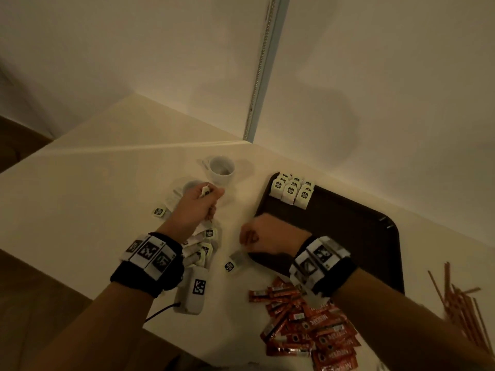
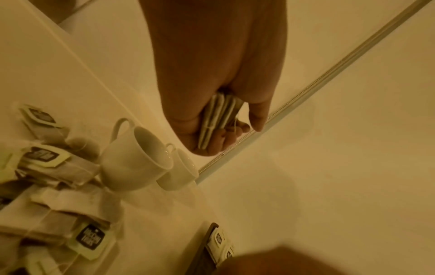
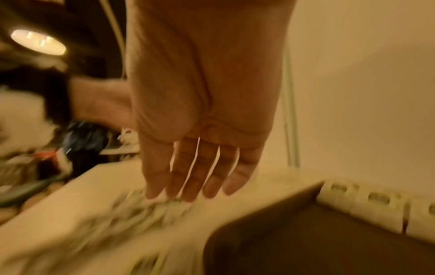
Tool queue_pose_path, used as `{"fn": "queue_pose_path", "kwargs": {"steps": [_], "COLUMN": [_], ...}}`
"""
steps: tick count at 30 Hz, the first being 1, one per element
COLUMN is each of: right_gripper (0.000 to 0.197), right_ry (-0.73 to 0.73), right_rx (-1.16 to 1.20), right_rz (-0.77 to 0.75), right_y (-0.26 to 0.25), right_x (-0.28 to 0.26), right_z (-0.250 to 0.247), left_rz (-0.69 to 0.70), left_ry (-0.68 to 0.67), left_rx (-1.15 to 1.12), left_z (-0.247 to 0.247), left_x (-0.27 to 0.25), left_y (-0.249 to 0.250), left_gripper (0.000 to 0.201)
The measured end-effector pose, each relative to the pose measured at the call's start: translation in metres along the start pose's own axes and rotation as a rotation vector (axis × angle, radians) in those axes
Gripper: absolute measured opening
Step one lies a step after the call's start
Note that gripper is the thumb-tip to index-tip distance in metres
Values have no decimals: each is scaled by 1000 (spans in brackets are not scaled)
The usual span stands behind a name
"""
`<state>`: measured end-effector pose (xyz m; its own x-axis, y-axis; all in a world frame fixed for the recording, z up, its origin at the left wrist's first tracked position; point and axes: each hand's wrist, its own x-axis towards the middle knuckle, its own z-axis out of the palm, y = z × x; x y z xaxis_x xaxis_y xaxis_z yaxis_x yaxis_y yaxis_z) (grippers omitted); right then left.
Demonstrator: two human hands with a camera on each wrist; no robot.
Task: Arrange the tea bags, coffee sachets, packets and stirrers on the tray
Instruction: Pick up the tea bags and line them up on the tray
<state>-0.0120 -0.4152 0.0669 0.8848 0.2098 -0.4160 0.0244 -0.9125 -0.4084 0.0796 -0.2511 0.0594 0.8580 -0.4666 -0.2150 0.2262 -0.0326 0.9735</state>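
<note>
My left hand (image 1: 203,204) hovers over the table near two cups and grips a small stack of tea bags (image 2: 217,121) between curled fingers and palm. Loose tea bags (image 1: 203,245) lie heaped under that wrist. The dark brown tray (image 1: 348,236) lies to the right, with rows of tea bags (image 1: 292,188) standing in its far left corner. My right hand (image 3: 195,193), blurred, hangs with straight fingers over the table by the tray's left edge and holds nothing. A single tea bag (image 1: 233,262) lies just below it. Red coffee sachets (image 1: 302,317) are piled near the front edge, and stirrers (image 1: 460,298) lie at the right.
Two white cups (image 1: 221,170) (image 1: 191,185) stand behind the left hand. A white box with a marker and a cable (image 1: 192,290) lies by the left wrist. A wall closes the table's far side behind the tray.
</note>
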Motion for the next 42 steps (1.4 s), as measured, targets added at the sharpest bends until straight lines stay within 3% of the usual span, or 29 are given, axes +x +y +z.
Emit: {"fn": "queue_pose_path", "kwargs": {"steps": [3, 7, 15, 18, 20, 22, 26, 29, 32, 42], "right_gripper": [36, 44, 22, 18, 16, 18, 11, 8, 9, 7], "right_ry": [-104, -54, -111, 23, 183, 347, 533, 633, 676, 782], "right_rx": [-245, -370, -398, 31, 357, 535, 469, 403, 328, 343], "right_rz": [-37, -88, -87, -43, -60, -82, -181, -211, -205, -263], "right_y": [-9, -23, -18, -12, -12, -16, -29, -31, -28, -19], "right_x": [15, 29, 38, 30, 18, 4, -16, -24, -28, -34], "right_z": [54, 80, 69, 43, 10, -26, -85, -110, -120, -120], "left_rz": [-48, -44, -49, -29, 2, 55, 124, 190, 280, 464], "left_ry": [-45, -61, 3, 0, -19, -73, -186, -161, -92, -60], "left_rx": [-54, -29, -5, 66, 101, 167, 162, 113, 58, 169], "left_z": [-5, -6, -19, -24, -22, -15, 7, 18, 27, 36], "left_x": [1, -2, -6, -8, -9, -14, -22, -22, -18, -6], "left_y": [0, 5, 4, 3, 6, 18, 51, 66, 75, 69], "left_gripper": [24, 23, 18, 23, 26, 21, 31, 22, 10, 7]}}
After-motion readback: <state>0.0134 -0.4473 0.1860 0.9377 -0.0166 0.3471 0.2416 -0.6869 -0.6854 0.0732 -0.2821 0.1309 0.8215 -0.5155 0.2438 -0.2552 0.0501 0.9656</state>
